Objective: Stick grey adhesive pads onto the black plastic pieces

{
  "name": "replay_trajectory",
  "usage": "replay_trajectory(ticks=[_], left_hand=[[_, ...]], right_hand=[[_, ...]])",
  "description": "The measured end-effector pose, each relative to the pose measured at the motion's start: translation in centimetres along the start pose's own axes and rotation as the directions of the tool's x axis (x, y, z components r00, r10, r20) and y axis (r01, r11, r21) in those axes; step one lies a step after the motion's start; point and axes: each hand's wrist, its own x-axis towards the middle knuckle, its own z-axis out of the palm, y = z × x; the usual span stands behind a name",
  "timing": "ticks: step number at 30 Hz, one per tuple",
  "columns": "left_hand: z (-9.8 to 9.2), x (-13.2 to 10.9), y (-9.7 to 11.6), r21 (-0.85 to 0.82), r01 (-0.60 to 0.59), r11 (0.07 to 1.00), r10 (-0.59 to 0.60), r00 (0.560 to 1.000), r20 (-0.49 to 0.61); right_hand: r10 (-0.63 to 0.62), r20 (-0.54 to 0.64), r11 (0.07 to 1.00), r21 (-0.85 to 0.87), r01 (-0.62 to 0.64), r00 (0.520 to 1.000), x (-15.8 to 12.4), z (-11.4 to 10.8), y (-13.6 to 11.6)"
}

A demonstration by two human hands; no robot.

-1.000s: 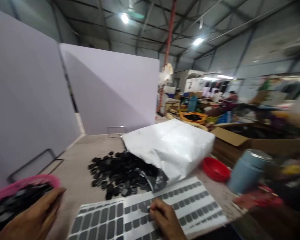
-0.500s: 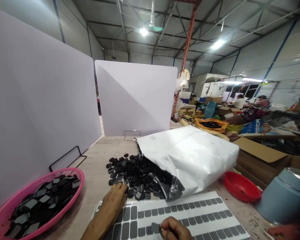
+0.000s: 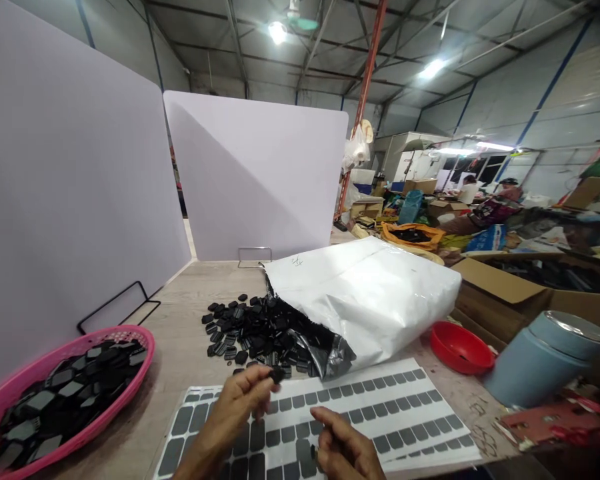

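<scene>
My left hand (image 3: 243, 407) pinches a small black plastic piece (image 3: 277, 375) above the sticker sheet (image 3: 285, 453). The sheet is white with rows of dark grey rounded stickers. Low over it, my right hand (image 3: 347, 447) has its index finger stretched out, while its lower fingers grip what looks like a grey sticker (image 3: 305, 451); the exact hold is partly hidden. Behind the sheet lies a loose heap of black pieces (image 3: 245, 330), spilling from the mouth of a white plastic bag (image 3: 375, 287).
A pink basket (image 3: 147, 363) at the left holds many black pieces, several with grey faces. On the right stand a red bowl (image 3: 455, 363), a blue flask (image 3: 535, 367) and a cardboard box (image 3: 500, 283). White panels (image 3: 255, 180) border the table. People (image 3: 500, 207) sit far back.
My left hand has lifted from the heap's edge with a black piece and come over the sheet. My right index finger has stretched out. The view has shifted slightly right and down.
</scene>
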Motion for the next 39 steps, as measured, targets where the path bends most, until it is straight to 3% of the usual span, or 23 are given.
replay_trajectory(ticks=[3, 6, 13, 17, 19, 20, 22, 24, 26, 29, 33, 39], left_hand=[[3.7, -1.6, -1.0, -0.233, 0.081, 0.969, -0.028, 0.975, 0.221], [5.6, -2.1, -1.9, -0.341, 0.123, 0.932, -0.009, 0.949, 0.316], [6.0, -2.0, -3.1, -0.475, 0.24, 0.847, -0.047, 0.923, 0.383], [6.1, -2.3, -2.8, -0.461, 0.235, 0.856, -0.056, 0.928, 0.369], [6.1, -2.4, -2.6, -0.442, 0.247, 0.862, -0.074, 0.925, 0.373], [6.2, -2.3, -2.5, -0.43, 0.253, 0.866, -0.083, 0.923, 0.376], [6.3, -2.2, -2.6, -0.406, 0.268, 0.874, -0.1, 0.916, 0.389], [6.5, -2.0, -2.8, -0.393, 0.284, 0.875, -0.11, 0.906, 0.408], [6.7, -2.0, -2.9, -0.399, 0.293, 0.869, -0.113, 0.902, 0.417], [6.7, -2.2, -2.6, -0.42, 0.294, 0.859, -0.116, 0.909, 0.4], [6.6, -2.5, -2.1, -0.428, 0.296, 0.854, -0.131, 0.919, 0.373], [6.8, -2.6, -2.1, -0.454, 0.27, 0.849, -0.111, 0.932, 0.345]], right_hand=[[-0.01, 0.101, 0.997, 0.083, 0.002, 0.995, -0.4, 0.3, -0.8], [0.015, 0.173, 0.999, 0.03, -0.02, 0.985, -0.8, -0.1, -1.3], [0.085, 0.251, 0.994, -0.082, -0.067, 0.964, -1.5, -1.2, -1.5], [-0.025, 0.067, 0.979, -0.201, 0.038, 0.997, -1.8, -1.5, -2.1], [-0.215, -0.069, 0.913, -0.368, 0.176, 0.974, -1.8, -1.4, -2.3], [-0.334, -0.106, 0.85, -0.464, 0.25, 0.937, -1.8, -1.3, -2.3], [-0.543, -0.099, 0.679, -0.637, 0.366, 0.834, -1.6, -1.0, -1.9], [-0.66, -0.036, 0.509, -0.756, 0.412, 0.75, -1.3, -0.8, -1.4], [-0.695, 0.052, 0.385, -0.815, 0.433, 0.717, -1.0, -0.7, -0.9], [-0.672, 0.169, 0.291, -0.835, 0.467, 0.721, -0.7, -0.8, -0.5], [-0.673, 0.226, 0.221, -0.847, 0.483, 0.705, -0.4, -1.0, -0.3], [-0.696, 0.228, 0.188, -0.858, 0.479, 0.681, -0.3, -1.0, 0.2]])
